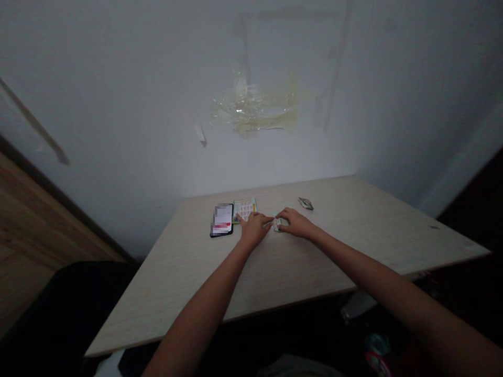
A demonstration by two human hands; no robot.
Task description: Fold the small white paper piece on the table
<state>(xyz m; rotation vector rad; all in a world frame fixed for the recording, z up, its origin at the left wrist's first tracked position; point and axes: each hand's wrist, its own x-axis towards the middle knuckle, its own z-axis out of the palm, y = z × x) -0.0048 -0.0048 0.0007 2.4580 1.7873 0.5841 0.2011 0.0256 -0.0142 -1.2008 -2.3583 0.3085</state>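
Observation:
A small piece of printed paper (pixel 277 225) with pale green and yellow colouring lies between my hands on the table. My left hand (pixel 253 228) pinches at its left edge, thumb and forefinger close together, while another finger reaches out over a printed sheet (pixel 245 206). From the other side, my right hand (pixel 296 223) has its thumb and forefinger on the paper's right part. My fingers cover some of the small paper, so its full shape is hidden. The sheet behind my left hand carries rows of small coloured pictures.
A phone (pixel 222 220) with a lit, partly blurred screen lies left of the sheet. A small folded printed paper (pixel 305 203) rests behind my right hand. The pale wooden table (pixel 188 283) meets a wall (pixel 157 131) with peeling clear tape (pixel 255 107).

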